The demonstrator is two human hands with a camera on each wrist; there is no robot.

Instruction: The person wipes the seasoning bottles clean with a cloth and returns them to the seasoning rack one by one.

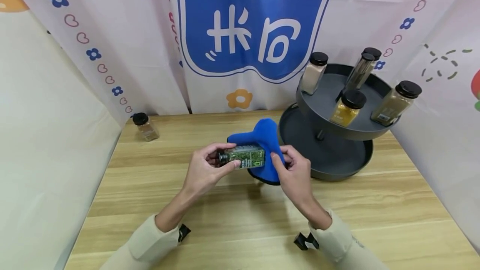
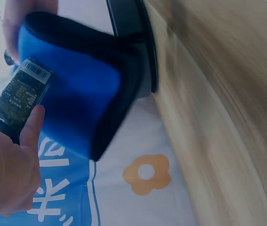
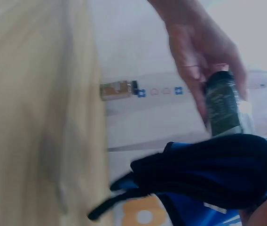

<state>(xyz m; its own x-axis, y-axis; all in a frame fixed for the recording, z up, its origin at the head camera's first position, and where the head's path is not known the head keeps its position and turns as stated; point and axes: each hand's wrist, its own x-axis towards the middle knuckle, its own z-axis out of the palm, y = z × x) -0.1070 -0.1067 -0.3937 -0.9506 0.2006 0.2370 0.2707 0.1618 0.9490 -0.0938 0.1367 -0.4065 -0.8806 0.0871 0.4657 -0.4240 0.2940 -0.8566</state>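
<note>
Herb jar (image 1: 250,157), frame ctr, on its side: L hand (image 1: 204,169) has fingers clamped round the cap end, prob. to leave the base free against blue cloth (image 1: 268,134); R hand (image 1: 296,172) fingers pinch that. Rack (image 1: 318,116) at right, jars (image 1: 345,113) spread, prob. for easy reach; brown jar (image 1: 148,130) on bench (image 1: 221,228), left.

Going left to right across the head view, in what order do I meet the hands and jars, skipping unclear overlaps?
Black-lidded glass jar of brown powder, bare left hand, black-lidded glass jar with green contents, bare right hand, black-lidded glass jar of whitish powder, black-lidded glass jar of yellow powder, black-lidded glass jar of tan powder.
</note>
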